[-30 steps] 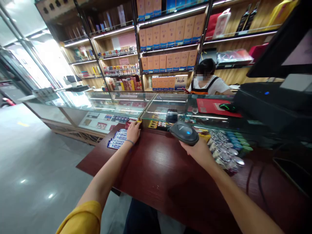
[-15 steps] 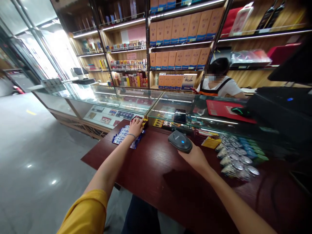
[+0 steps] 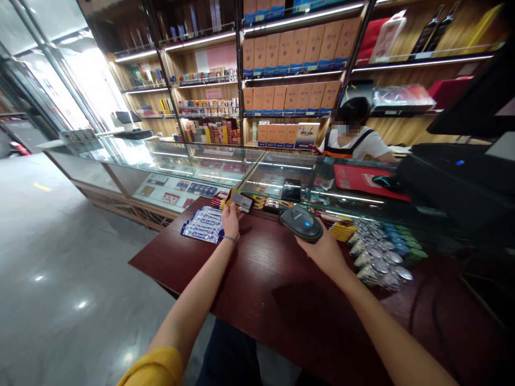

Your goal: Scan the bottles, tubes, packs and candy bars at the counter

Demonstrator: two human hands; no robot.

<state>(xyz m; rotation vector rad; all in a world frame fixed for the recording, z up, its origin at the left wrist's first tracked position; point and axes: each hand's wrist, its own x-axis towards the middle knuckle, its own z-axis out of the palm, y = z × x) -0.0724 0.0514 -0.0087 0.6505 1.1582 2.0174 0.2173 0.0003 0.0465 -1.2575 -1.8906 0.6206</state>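
Note:
My left hand [image 3: 230, 221] is closed on a small flat packet [image 3: 241, 201], dark with a yellow edge and a pale label, held up over the table's far edge. Just behind it, a stack of red and yellow packets [image 3: 219, 200] lies on the table. Blue and white packets [image 3: 202, 225] are spread to the left of this hand. My right hand [image 3: 322, 249] grips a dark grey barcode scanner [image 3: 301, 222] with a blue light, its head turned left toward the packet.
On the brown table [image 3: 257, 289], brown and yellow packets [image 3: 340, 228] and several silver-lidded containers [image 3: 380, 254] stand at right. A glass display case [image 3: 193, 161] runs behind, bearing a phone [image 3: 292, 189] and red mat [image 3: 354, 179]. Behind it is a person [image 3: 354, 131]. A black monitor [image 3: 442, 171] stands right.
My left hand has taken a packet from the red and yellow stack and lifted it to the right, toward the scanner. The scanner stays in my right hand, slightly raised.

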